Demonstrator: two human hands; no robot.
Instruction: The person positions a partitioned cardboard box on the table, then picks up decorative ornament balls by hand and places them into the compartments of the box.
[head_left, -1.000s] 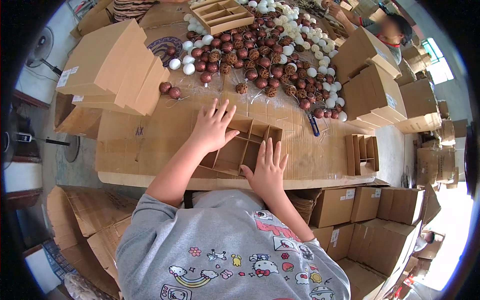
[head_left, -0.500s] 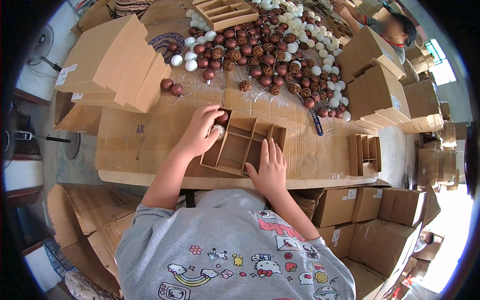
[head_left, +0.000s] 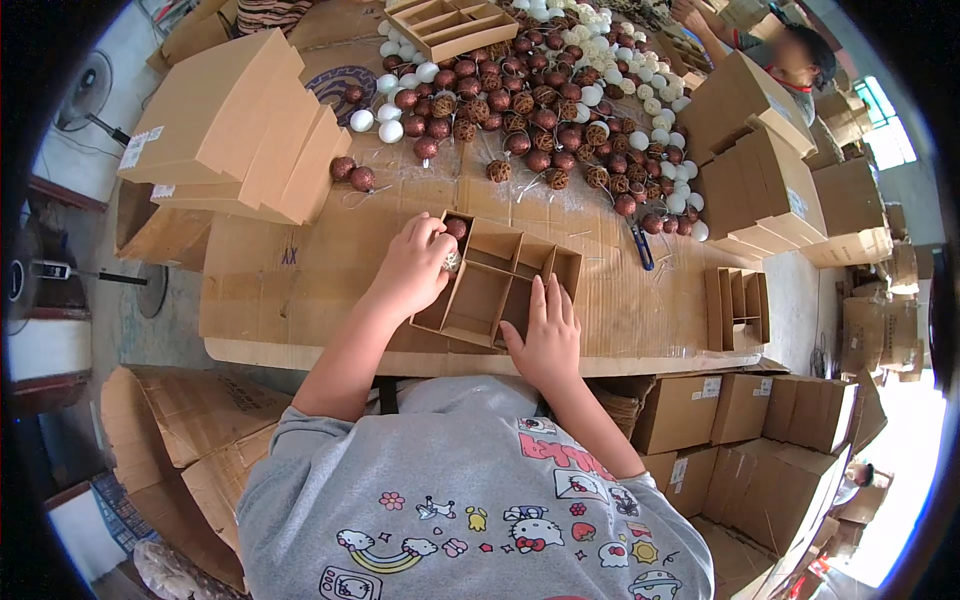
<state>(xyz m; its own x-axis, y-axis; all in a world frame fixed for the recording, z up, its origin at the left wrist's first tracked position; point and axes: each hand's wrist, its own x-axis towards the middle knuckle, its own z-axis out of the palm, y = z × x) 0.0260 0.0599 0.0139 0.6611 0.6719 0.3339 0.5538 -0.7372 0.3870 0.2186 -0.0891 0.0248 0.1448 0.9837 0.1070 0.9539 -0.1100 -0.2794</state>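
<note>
A shallow cardboard box with dividers point(head_left: 470, 305) lies tilted near the table's front edge. In its narrow left column sits a brown glittery ball point(head_left: 456, 229). Just below it is a pale openwork ball point(head_left: 451, 261), partly covered by my left hand point(head_left: 406, 264), whose curled fingers and thumb close on it. My right hand point(head_left: 545, 332) rests on the box's right side, fingers stretched out and holding nothing. The compartments seen between my hands have nothing in them.
Brown, white and wicker balls point(head_left: 520, 110) are heaped at the back. Stacked cartons point(head_left: 225, 130) stand left, more cartons point(head_left: 755, 180) right. A blue-handled cutter point(head_left: 641, 247) and another divided box point(head_left: 738, 308) lie to the right. A co-worker point(head_left: 795, 60) is at the far right.
My left hand's fingers have curled further over the pale ball, hiding more of it. My right hand keeps its place on the box. The whole view has shifted slightly.
</note>
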